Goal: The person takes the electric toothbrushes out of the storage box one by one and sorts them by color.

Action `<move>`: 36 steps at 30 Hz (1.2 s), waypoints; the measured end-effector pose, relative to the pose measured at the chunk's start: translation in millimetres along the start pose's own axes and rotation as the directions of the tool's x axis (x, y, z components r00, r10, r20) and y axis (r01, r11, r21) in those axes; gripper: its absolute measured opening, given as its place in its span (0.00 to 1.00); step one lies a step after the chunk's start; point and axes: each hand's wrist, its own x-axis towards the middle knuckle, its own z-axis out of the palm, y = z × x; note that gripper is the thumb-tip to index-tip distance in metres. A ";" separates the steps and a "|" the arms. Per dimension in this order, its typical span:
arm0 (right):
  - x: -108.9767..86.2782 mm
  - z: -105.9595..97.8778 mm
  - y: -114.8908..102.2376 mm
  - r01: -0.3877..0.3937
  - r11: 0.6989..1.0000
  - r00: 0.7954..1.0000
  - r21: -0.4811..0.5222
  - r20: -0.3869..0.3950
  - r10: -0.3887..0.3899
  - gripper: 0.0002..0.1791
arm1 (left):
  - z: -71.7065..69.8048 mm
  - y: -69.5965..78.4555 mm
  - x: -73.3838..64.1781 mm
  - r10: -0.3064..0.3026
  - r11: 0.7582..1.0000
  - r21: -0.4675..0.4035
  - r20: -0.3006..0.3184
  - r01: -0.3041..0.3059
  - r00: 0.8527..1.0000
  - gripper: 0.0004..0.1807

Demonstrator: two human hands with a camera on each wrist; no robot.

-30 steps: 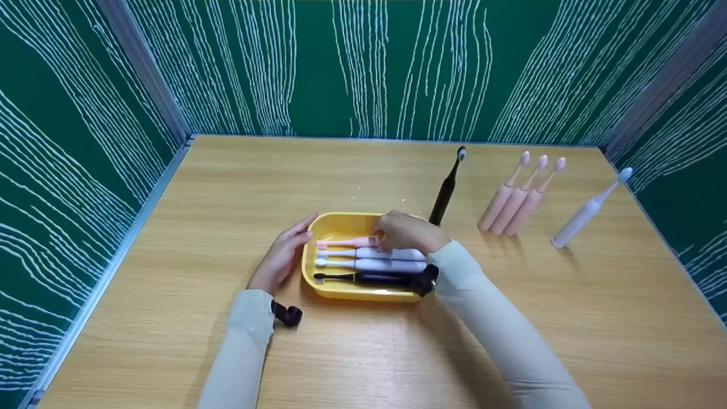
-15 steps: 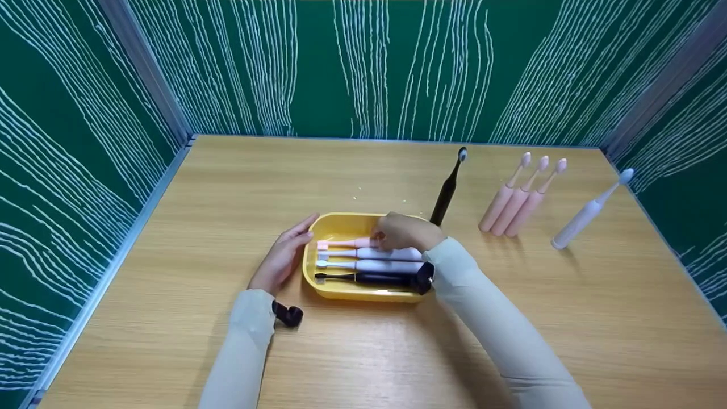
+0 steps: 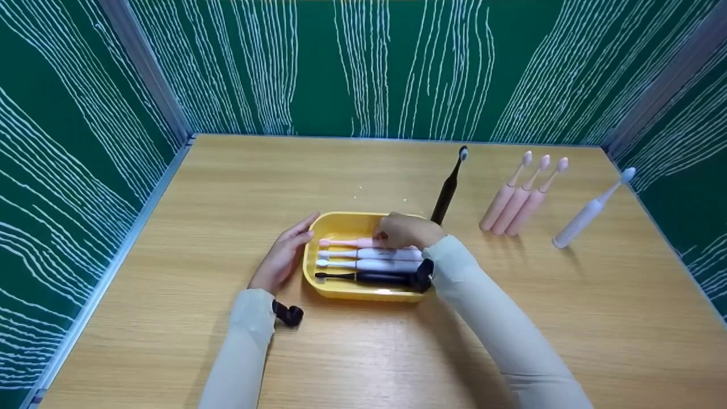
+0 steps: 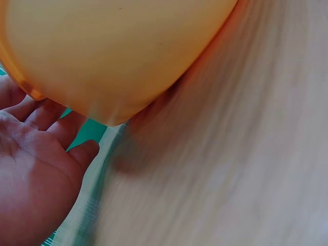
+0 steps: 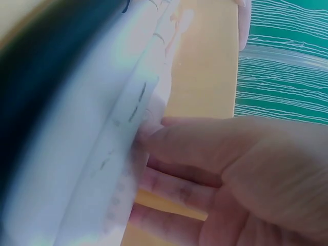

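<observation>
A yellow tray (image 3: pixel 341 221) stands on the table, holding several electric toothbrushes laid side by side. My right hand (image 3: pixel 406 230) reaches into it and pinches the handle of the pink toothbrush (image 3: pixel 358 242) at the back of the row; its fingers partly hide that handle. Two white toothbrushes (image 3: pixel 375 265) lie in front of it, and a black toothbrush (image 3: pixel 375 278) lies nearest to me. My left hand (image 3: pixel 278 258) rests against the tray's left side, fingers extended along the outside wall. In the left wrist view its fingers (image 4: pixel 69 128) touch the tray wall.
Beyond the tray's right back corner a black toothbrush (image 3: pixel 446 196) stands upright. Three pink toothbrushes (image 3: pixel 514 207) stand together further right, with a white toothbrush (image 3: pixel 579 221) near the table's right edge. Green walls with white lines (image 3: pixel 318 68) enclose the table.
The pink toothbrush in the tray has turned about its long axis, so its head shows a different side. Both hands have stayed almost in place.
</observation>
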 end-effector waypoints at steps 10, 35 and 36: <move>0.0 0.8 1.5 -0.028 1.000 0.999 0.008 -0.029 0.028 0.09 | -0.3 -0.5 0.1 0.012 1.000 -0.011 0.010 -0.012 1.000 0.27; -0.6 1.9 6.4 0.015 1.000 0.999 -0.025 -0.031 -0.016 0.07 | -0.8 0.1 -0.9 0.020 1.000 -0.019 0.023 -0.020 1.000 0.28; -0.9 1.6 6.7 0.010 0.999 1.000 -0.030 -0.028 -0.011 0.07 | -1.0 0.2 -0.6 0.019 1.000 -0.022 0.022 -0.018 1.000 0.28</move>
